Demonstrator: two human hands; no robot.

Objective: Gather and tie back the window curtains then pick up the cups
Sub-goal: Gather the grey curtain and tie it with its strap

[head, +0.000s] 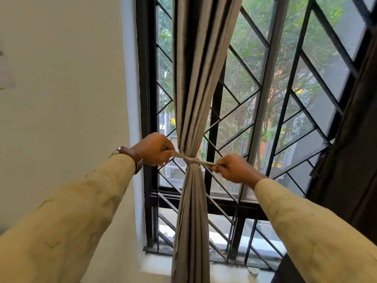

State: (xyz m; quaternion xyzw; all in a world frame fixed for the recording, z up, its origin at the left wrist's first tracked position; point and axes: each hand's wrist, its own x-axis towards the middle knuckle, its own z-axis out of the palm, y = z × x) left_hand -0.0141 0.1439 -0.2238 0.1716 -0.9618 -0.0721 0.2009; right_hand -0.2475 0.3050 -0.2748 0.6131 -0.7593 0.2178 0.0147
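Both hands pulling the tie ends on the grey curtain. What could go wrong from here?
1. The tie looks crossed only once. If the left hand or right hand lets go now, it may loosen and the grey curtain could spread open.
2. Each fist hides how much tie end remains, so there may be too little for a second knot.

a room in a home: a grey curtain hangs at a barred window in a white wall.
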